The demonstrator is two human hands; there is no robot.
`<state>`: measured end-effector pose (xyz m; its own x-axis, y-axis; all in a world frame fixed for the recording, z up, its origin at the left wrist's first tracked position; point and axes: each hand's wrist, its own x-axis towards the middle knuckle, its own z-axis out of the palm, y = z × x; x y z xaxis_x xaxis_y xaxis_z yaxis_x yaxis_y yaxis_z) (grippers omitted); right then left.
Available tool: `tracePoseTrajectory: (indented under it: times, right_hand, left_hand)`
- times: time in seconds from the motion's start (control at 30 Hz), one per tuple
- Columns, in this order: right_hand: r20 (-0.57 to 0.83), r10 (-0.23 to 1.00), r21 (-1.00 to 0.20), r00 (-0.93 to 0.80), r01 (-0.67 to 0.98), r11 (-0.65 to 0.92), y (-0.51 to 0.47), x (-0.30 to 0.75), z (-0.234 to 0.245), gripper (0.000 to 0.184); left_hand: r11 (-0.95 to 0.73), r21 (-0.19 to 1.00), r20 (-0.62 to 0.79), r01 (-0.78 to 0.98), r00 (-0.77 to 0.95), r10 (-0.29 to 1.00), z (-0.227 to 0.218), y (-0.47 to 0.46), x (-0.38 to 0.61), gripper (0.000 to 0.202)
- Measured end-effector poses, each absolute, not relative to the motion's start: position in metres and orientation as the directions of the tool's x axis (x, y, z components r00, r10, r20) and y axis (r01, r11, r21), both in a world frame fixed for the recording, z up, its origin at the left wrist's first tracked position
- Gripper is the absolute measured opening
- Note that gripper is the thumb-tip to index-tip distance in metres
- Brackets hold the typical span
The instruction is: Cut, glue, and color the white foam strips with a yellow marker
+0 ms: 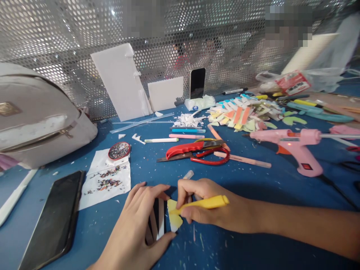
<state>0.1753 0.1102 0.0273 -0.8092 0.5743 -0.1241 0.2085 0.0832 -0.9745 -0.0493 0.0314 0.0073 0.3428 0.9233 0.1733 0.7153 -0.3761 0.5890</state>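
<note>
My right hand (205,204) grips a yellow marker (210,202), its tip at a small white foam piece (174,225) partly coloured yellow. My left hand (140,221) curves round the left side of that piece, index finger at its top and thumb at its bottom, pinching it against the table. Beneath the left palm show white strips with dark gaps (160,219); what they are is mostly hidden. A pale, see-through cap or tube end (189,174) pokes out behind my right knuckles.
Beyond my hands lie red-handled scissors (182,150), several markers (161,140) and a heap of coloured foam pieces (242,114). A pink glue gun (292,144) rests right. Left are a phone (53,221), paper with glitter (109,183) and a bag (42,116).
</note>
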Motion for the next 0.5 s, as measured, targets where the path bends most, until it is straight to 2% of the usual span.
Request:
tracePoseTrajectory:
  times: [0.1,0.27,0.37,0.5]
  right_hand:
    - [-0.148,0.539,-0.978,-0.829,0.202,0.043,0.1104,0.1756,0.0279,0.043]
    - [-0.115,0.554,-0.978,-0.825,0.193,0.085,0.1111,0.1764,0.0277,0.038]
    - [-0.129,0.529,-0.985,-0.839,0.169,0.027,0.1114,0.1764,0.026,0.042]
    - [-0.12,0.538,-0.985,-0.835,0.167,0.04,0.1119,0.1763,0.0248,0.038]
  left_hand:
    - [-0.389,0.576,0.186,0.718,0.349,0.919,0.006,0.0317,-0.0498,0.06]
    - [-0.391,0.576,0.195,0.718,0.344,0.919,0.0047,0.0319,-0.0498,0.057]
    - [-0.388,0.571,0.197,0.724,0.338,0.92,0.0049,0.0316,-0.0497,0.058]
    - [-0.39,0.574,0.193,0.72,0.344,0.919,0.0058,0.0317,-0.0494,0.057]
